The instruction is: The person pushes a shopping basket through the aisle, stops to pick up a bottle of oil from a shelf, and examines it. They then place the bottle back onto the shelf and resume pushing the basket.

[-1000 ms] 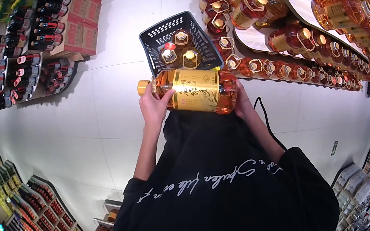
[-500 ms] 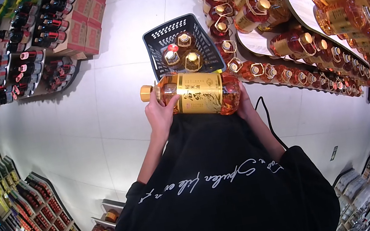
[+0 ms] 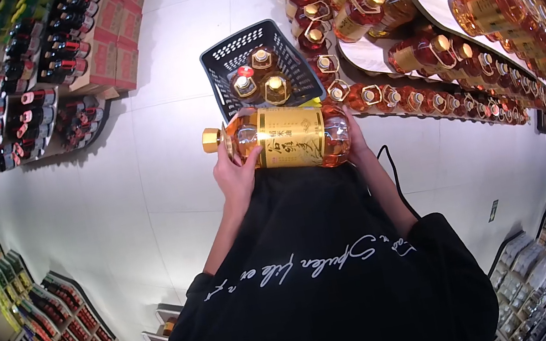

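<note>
A large amber bottle of rice oil (image 3: pixel 290 136) with a gold label and gold cap lies sideways in front of my body, held up between both hands. My left hand (image 3: pixel 239 173) grips it near the neck, thumb across the label's edge. At the bottle's base my right hand (image 3: pixel 354 139) is closed on it, its fingers partly hidden behind. Just beyond the bottle, a dark shopping basket (image 3: pixel 215 59) holds several capped bottles, among them a bottle with a gold cap (image 3: pixel 275 88).
Oil bottles (image 3: pixel 413 102) line the floor and a curved display (image 3: pixel 369 57) at the right. Dark bottles (image 3: pixel 64 68) fill shelves at the left, beside stacked red-and-brown cartons (image 3: pixel 112 49). Pale floor tiles (image 3: pixel 173 136) run between. A black cable (image 3: pixel 395 175) hangs by my right arm.
The basket and shelves have shifted slightly left in view, and the bottle has turned a little. Both hands keep their hold on it.
</note>
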### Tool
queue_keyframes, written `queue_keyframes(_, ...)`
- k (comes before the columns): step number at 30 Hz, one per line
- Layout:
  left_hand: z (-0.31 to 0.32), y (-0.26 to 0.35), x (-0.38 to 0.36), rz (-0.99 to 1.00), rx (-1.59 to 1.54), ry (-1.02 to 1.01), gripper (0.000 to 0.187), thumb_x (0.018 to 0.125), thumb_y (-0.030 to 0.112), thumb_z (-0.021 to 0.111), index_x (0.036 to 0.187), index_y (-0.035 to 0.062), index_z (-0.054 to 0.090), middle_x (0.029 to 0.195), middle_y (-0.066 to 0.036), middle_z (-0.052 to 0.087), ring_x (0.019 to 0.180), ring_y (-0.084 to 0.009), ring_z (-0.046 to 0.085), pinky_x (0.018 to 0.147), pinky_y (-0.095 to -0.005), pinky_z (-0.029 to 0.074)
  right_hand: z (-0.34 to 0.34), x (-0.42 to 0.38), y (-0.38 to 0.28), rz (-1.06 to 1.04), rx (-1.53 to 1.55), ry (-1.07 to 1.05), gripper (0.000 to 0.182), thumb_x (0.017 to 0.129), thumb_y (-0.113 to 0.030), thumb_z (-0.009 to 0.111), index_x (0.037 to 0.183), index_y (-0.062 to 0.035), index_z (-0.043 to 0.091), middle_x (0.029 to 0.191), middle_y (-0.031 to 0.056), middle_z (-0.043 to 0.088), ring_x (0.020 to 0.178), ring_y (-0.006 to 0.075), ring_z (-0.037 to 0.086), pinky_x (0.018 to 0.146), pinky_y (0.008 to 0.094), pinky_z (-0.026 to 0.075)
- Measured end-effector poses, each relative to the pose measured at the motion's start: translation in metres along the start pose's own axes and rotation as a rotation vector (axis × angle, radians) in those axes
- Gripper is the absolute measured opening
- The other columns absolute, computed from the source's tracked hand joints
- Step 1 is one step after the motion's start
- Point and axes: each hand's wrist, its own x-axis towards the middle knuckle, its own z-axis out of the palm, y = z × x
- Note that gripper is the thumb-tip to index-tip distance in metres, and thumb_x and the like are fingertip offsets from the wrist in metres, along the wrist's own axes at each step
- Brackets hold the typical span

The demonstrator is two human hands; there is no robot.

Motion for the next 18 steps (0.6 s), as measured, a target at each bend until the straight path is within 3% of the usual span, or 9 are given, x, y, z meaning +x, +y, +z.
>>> queue_keyframes(3, 0.001, 0.0, -0.001, 0.002, -0.036, -0.015, 0.044, 0.075, 0.016, 0.082, 0.107, -0.0013, 0.058, 0.058, 0.003, 0.046, 0.053, -0.0046, 0.041, 0.05, -0.022, 0.036, -0.006, 0.004, 0.011, -0.068, 0.083, 0.006, 0.055, 0.099, -0.052, 0.04, 0.123, -0.0054, 0.056, 0.114, 0.0118, 0.066, 0.099, 0.0228, 0.066, 0.087, 0.0366, 0.054)
queue_keyframes(6, -0.007, 0.006, 0.001, -0.032, -0.154, -0.13, 0.036, 0.076, 0.014, 0.081, 0.1, 0.0003, 0.057, 0.059, 0.005, 0.044, 0.054, -0.0037, 0.04, 0.051, -0.0206, 0.036, -0.03, 0.009, 0.029, -0.071, 0.166, 0.047, 0.052, 0.099, -0.051, 0.041, 0.118, -0.0058, 0.059, 0.111, 0.0107, 0.067, 0.097, 0.0221, 0.066, 0.085, 0.036, 0.055)
queue_keyframes(10, -0.02, 0.032, 0.008, -0.007, -0.137, -0.301, 0.029, 0.081, 0.018, 0.077, 0.087, 0.0023, 0.053, 0.056, 0.006, 0.04, 0.052, -0.0032, 0.035, 0.047, -0.0218, 0.03, -0.033, -0.018, 0.047, 0.024, 0.449, 0.004, 0.05, 0.099, -0.051, 0.039, 0.112, -0.0089, 0.062, 0.109, 0.0105, 0.067, 0.098, 0.0281, 0.065, 0.087, 0.0463, 0.053)
queue_keyframes(14, -0.01, 0.062, 0.013, 0.002, -0.208, -0.486, 0.028, 0.084, 0.021, 0.073, 0.081, 0.002, 0.053, 0.054, 0.003, 0.041, 0.051, -0.003, 0.036, 0.046, -0.0233, 0.029, -0.052, -0.037, 0.06, 0.012, 0.549, 0.05, 0.056, 0.097, -0.056, 0.034, 0.118, -0.0103, 0.059, 0.116, 0.0135, 0.064, 0.102, 0.0341, 0.063, 0.09, 0.0493, 0.051)
queue_keyframes(16, -0.005, 0.081, 0.021, 0.067, -0.094, -0.581, 0.028, 0.086, 0.023, 0.071, 0.079, 0.002, 0.053, 0.053, 0.001, 0.042, 0.05, -0.0035, 0.036, 0.046, -0.0244, 0.029, -0.077, -0.039, 0.065, -0.009, 0.654, -0.347, 0.064, 0.096, -0.06, 0.029, 0.129, -0.0104, 0.053, 0.126, 0.0158, 0.059, 0.112, 0.039, 0.057, 0.094, 0.0542, 0.047)
queue_keyframes(18, 0.01, 0.108, 0.024, 0.132, -0.058, -0.615, 0.027, 0.088, 0.022, 0.068, 0.077, 0.0008, 0.055, 0.052, 0.0, 0.043, 0.049, -0.0044, 0.037, 0.046, -0.0255, 0.029, -0.096, -0.04, 0.073, -0.126, 0.744, -0.112, 0.066, 0.097, -0.061, 0.026, 0.134, -0.0108, 0.049, 0.131, 0.0163, 0.055, 0.117, 0.0404, 0.054, 0.096, 0.0574, 0.044)
